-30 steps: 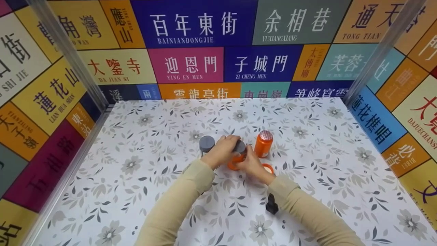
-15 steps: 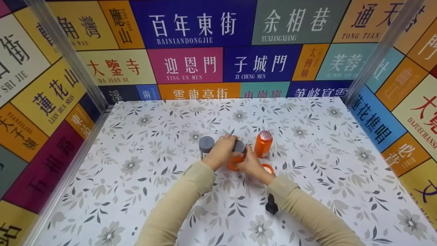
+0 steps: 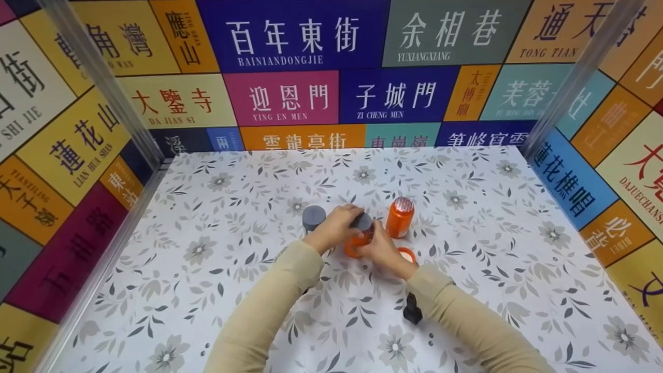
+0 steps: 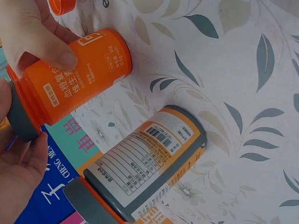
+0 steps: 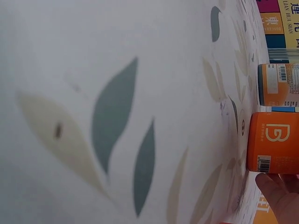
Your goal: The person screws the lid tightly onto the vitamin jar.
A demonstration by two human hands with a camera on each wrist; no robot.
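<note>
Left grip [image 3: 336, 226] holds cap [image 3: 364, 223], right grip [image 3: 384, 249] holds bottle [image 4: 96, 77]

1. Held orange bottle [image 4: 79, 77]: partly covered by left hand [image 3: 335, 228] and right hand [image 3: 384, 249], head view.
2. Neighbouring grey-capped bottle [image 4: 145, 163]: body mostly hidden, head view.
3. Right wrist view: right edge crops both bottles.

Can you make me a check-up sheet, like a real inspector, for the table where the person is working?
Surface: white table with leaves and flowers printed on it.
Job's things: orange bottle with a grey cap, in both hands.
Clutter: grey-capped bottle, orange bottle with silvery top, orange lid, small black object I can't identify.
Hands: left hand grips the cap; right hand holds the bottle's body.
Cables: nothing seen.
Surroundings: colourful panels with writing.
</note>
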